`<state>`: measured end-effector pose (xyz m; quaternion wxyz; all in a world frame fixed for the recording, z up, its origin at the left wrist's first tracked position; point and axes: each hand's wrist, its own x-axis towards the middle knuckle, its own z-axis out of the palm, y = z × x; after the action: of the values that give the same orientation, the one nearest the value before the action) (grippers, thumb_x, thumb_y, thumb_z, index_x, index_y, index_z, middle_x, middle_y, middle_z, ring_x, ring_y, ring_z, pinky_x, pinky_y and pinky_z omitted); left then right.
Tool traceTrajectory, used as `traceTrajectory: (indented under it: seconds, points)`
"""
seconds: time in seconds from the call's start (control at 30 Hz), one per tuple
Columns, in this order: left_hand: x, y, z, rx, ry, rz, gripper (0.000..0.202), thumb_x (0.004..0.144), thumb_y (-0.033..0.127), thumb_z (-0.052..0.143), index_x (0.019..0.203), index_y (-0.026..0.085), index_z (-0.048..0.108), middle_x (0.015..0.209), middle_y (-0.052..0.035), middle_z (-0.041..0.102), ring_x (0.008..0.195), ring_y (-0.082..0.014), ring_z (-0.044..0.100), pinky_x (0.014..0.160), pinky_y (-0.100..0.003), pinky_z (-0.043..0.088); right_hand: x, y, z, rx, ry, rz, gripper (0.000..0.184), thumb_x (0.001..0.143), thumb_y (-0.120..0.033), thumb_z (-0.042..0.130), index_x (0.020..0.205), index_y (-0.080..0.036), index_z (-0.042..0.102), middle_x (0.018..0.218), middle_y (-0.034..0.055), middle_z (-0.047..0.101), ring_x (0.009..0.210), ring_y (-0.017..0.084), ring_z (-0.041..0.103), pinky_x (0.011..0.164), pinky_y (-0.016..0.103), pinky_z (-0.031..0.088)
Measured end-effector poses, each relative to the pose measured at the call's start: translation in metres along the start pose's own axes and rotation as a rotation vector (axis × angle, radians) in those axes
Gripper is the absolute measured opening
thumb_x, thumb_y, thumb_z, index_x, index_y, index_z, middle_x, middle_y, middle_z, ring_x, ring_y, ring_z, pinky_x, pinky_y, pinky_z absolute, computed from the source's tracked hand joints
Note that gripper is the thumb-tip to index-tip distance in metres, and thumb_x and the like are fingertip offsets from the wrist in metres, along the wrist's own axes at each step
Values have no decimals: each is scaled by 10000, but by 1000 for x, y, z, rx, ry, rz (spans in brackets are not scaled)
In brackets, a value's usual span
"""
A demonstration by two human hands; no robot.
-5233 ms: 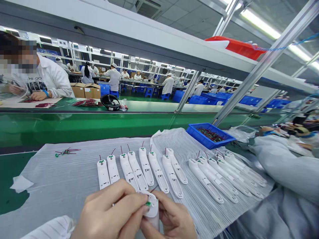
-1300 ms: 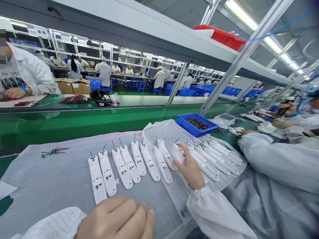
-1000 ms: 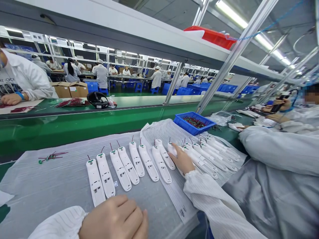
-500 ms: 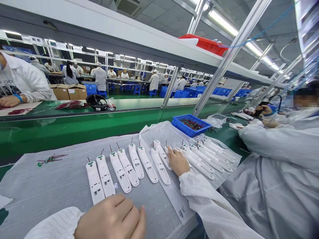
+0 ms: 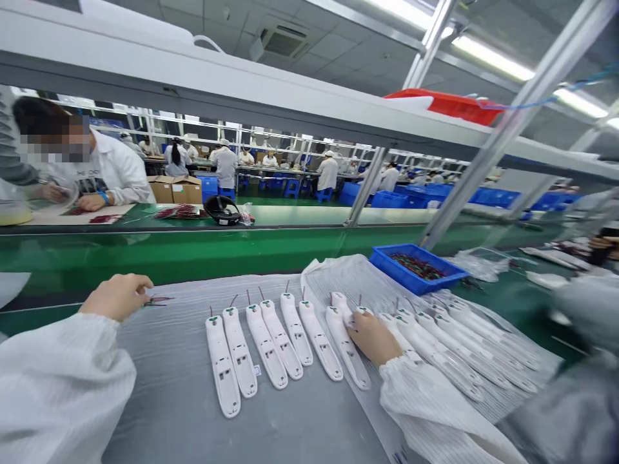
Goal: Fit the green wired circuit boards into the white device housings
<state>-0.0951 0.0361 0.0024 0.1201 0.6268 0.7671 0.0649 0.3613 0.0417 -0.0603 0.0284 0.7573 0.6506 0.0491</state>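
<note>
Several assembly lines (image 5: 285,183) stretch across the factory hall, staffed by workers in white coats, all well beyond both hands. Nearer, a green table (image 5: 193,248) runs crosswise ahead of the person, and a co-worker (image 5: 116,171) sits at its far side, ahead of the left hand. A translucent foam sheet (image 5: 164,386) covers the near table under both hands. Ahead of the right hand (image 5: 374,338), a blue plastic crate (image 5: 418,269) holds a heap of small wired parts, too small to make out singly.

To the left of that hand lies a row of about eight white plastic housings (image 5: 265,345), each with a green fitting at its far end and a short dark red wire. A second group of housings (image 5: 459,351) lies angled to its right. The right hand curls over the housings where the two groups meet, its fingers on them; whether it grips one cannot be told. The left hand (image 5: 116,298) rests at the far edge of the sheet, fingers together and holding nothing visible, tips just beside a small bundle of red and green wires (image 5: 157,300).

Judged step: laying out wired housings. The next move calls for separating one wire from that bundle.
</note>
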Motion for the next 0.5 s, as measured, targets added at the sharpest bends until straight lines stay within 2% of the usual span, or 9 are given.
traceTrajectory:
  seconds: [0.03,0.1,0.2,0.27,0.37,0.5]
  points:
    - [8,-10,5,22,-23,-50,322,670,209,483,973,194,593,967,-74,622,848,-276,563,678,-352,432,4,0,-1,1,-25,16,226,789,-220,392,813,-91,577,867,170,604,818,255,581,641,320,392]
    - [18,-23,16,9,-50,-66,352,625,180,525,970,184,595,964,-70,626,858,-261,565,685,-322,433,13,1,-3,6,-64,35,244,779,-249,397,755,-98,588,817,175,618,796,276,591,627,331,390]
    - [27,-26,31,-15,-65,-52,323,646,175,536,964,197,588,983,-44,618,881,-199,564,696,-252,431,20,3,-5,22,-101,47,243,756,-258,401,687,-118,587,778,158,630,746,270,604,601,320,391]
    - [31,-25,38,4,-44,-87,304,695,168,514,995,165,560,1056,-79,574,920,-205,543,729,-290,430,22,4,-6,35,-109,57,214,733,-230,403,692,-122,582,778,149,631,735,260,604,590,309,393]
    - [35,-28,47,41,-35,-146,265,743,183,514,999,117,528,1073,-107,536,944,-206,517,779,-361,419,21,6,-5,61,-96,80,205,706,-227,419,766,-120,583,826,152,626,785,270,593,613,311,401]
    - [39,-39,55,26,-72,-164,175,751,254,543,863,120,556,911,-51,581,851,-165,543,764,-339,428,20,9,-3,115,-70,103,343,710,-259,439,995,-96,535,896,152,622,865,268,577,679,312,413]
